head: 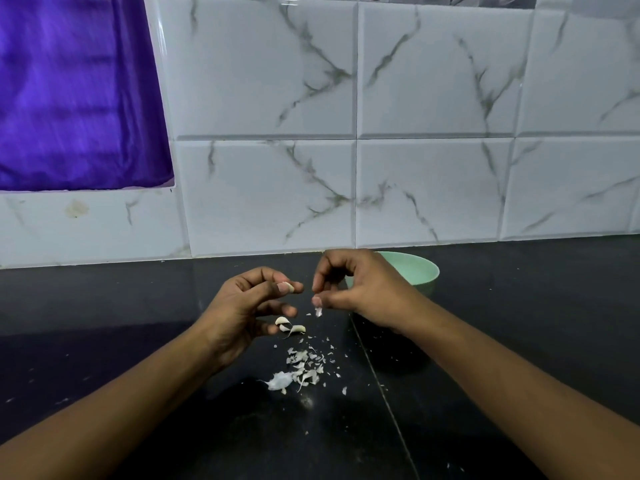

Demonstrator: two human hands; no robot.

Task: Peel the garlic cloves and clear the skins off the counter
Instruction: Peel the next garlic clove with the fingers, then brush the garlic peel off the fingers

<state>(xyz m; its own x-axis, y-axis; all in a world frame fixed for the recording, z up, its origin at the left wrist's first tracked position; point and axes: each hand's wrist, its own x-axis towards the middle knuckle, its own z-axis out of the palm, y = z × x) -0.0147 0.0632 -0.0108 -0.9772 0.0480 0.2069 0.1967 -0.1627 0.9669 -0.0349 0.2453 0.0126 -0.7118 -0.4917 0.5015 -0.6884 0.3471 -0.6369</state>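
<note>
Fingers (274,308) of the left hand (239,306) pinch a small pale garlic clove (287,286) above the black stone counter (138,341). The right hand (349,289) pinches a thin white scrap of skin (318,311) just beside it. Peeling is under way. The next move is probably to drop the scrap onto the loose pile of papery skins (301,368), then pick at what skin remains.

- Left hand (242,306) pinches a garlic clove (287,286).
- Right hand (356,289) pinches a skin scrap (318,311).
- Skins (301,370) litter the desk (104,299) at the hands' 6 o'clock.
- Green bowl (419,271) at right hand's 2 o'clock.
</note>
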